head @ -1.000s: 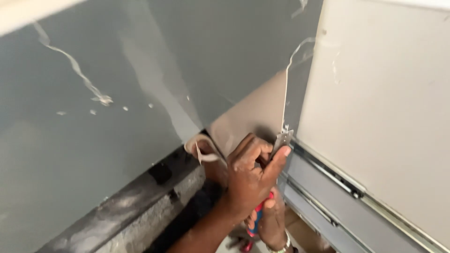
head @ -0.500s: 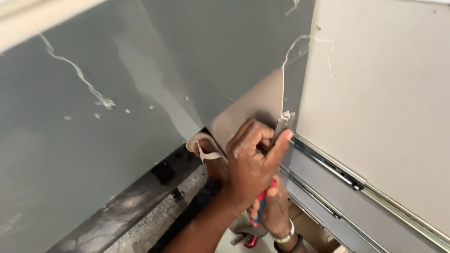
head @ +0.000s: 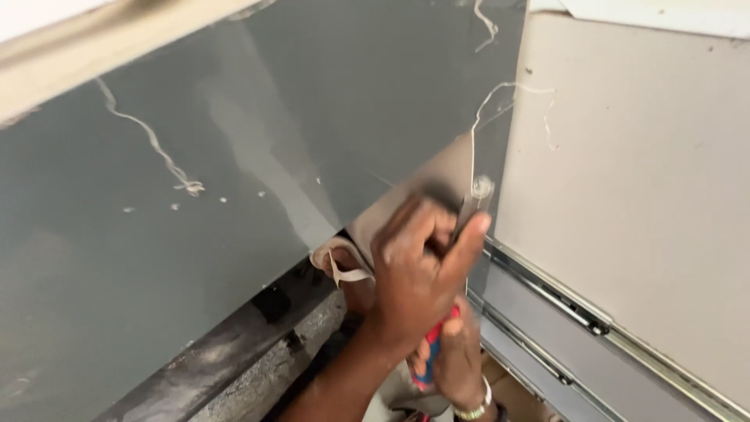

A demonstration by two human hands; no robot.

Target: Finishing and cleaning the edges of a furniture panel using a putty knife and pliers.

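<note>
Hands meet low at the grey panel (head: 234, 180): our left hand (head: 418, 270) pinches the peeling film (head: 437, 176) at the panel's corner, while our right hand (head: 457, 363), beneath it, grips a red-and-blue tool (head: 432, 352) beside the metal rail (head: 547, 312).

Glossy grey panel (head: 234, 195) (peeling film (head: 340, 262)); matt beige board (head: 641, 195); metal rail (head: 562, 301).

Left hand (head: 422, 270) up at the lower corner of the grey panel (head: 234, 172), fingers curled on what looks like a blurred metal tool (head: 471, 205). Right hand (head: 457, 363) below it, gripping a red-and-blue handle (head: 431, 352). Beige wall (head: 633, 203) alongside, metal rail (head: 562, 301) beneath.
</note>
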